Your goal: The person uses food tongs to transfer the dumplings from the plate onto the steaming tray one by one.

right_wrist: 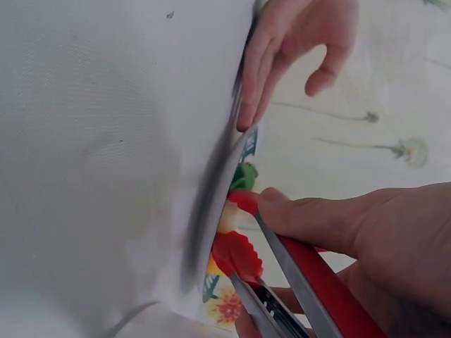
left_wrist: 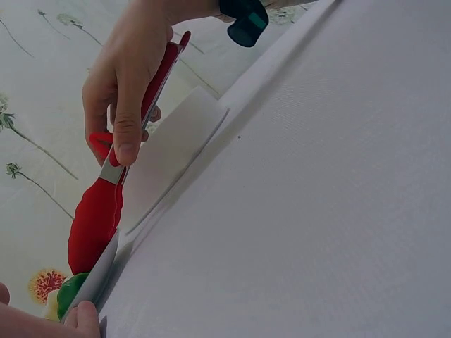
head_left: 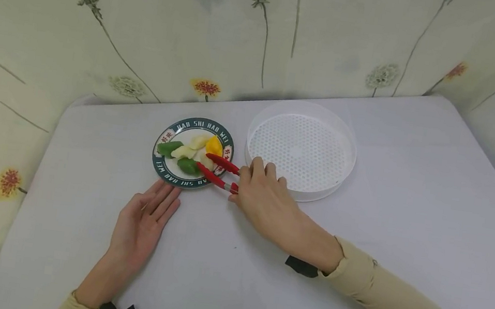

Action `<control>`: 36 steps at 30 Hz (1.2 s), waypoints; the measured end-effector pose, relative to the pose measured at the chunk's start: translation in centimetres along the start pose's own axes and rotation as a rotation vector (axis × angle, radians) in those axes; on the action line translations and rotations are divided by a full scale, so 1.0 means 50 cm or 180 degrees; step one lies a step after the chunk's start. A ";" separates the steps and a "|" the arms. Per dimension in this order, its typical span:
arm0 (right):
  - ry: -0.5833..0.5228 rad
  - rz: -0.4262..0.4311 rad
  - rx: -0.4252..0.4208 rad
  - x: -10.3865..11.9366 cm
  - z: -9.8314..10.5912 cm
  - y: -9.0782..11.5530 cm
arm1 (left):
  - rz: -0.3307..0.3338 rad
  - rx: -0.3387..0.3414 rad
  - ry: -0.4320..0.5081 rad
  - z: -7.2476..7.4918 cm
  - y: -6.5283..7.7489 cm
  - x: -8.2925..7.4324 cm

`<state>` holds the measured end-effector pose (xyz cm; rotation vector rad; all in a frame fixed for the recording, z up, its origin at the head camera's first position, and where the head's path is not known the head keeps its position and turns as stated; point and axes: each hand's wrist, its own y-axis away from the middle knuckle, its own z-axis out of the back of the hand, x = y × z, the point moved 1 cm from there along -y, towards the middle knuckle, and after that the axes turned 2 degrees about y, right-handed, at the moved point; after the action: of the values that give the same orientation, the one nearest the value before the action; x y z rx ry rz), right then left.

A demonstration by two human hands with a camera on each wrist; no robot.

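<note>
My right hand [head_left: 265, 198] grips a pair of red-tipped tongs [right_wrist: 303, 274] by their handles. The two red tips stand apart over the right part of a plate [head_left: 158, 169] with a dark green lettered rim. On the plate lie green pieces [head_left: 169, 148], pale cream pieces [head_left: 183, 152] and a yellow piece [head_left: 214, 145] that look like pepper and garlic. One tip overlaps the front green piece in the head view, the other reaches a pale piece by the yellow one. My left hand [head_left: 139, 229] lies palm up, its straight fingertips at the plate's near edge.
A round white basket [head_left: 296, 186] with a perforated bottom stands right of the plate, close behind my right hand. A white cloth covers the table [head_left: 230, 288]. Flower-patterned fabric [head_left: 226, 31] hangs behind it.
</note>
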<state>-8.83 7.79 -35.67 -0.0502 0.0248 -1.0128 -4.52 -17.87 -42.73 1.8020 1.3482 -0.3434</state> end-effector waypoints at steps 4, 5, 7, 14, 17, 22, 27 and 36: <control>-0.0018 0.0029 0.0011 -0.003 -0.001 0.000 | -0.0001 -0.0003 -0.0017 -0.001 0.000 0.000; -0.0010 0.0033 0.0007 -0.004 0.000 0.000 | -0.0004 0.0003 -0.0030 -0.001 0.000 -0.001; -0.0001 0.0033 -0.0017 -0.006 0.004 0.003 | -0.0014 0.0019 -0.0050 0.000 -0.002 -0.001; 0.0060 -0.0096 -0.0100 -0.017 0.027 0.015 | -0.0028 0.0073 -0.0038 0.003 -0.006 -0.005; 0.0030 -0.0171 -0.0164 -0.025 0.037 0.022 | -0.0018 0.0083 0.0003 0.003 -0.006 -0.006; -0.0047 -0.0267 -0.0243 -0.043 0.055 0.032 | -0.0009 0.0069 0.0063 -0.002 -0.003 -0.007; -0.0032 -0.0367 -0.0284 -0.066 0.072 0.042 | -0.0027 0.0098 0.0034 -0.005 0.000 -0.007; -0.0062 -0.0505 -0.0367 -0.120 0.078 0.064 | -0.0023 0.0086 0.0044 -0.005 0.002 -0.005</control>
<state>-9.13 14.68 -31.94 -0.1693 0.0624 -1.1687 -4.58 -17.87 -42.37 1.8252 1.3661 -0.3550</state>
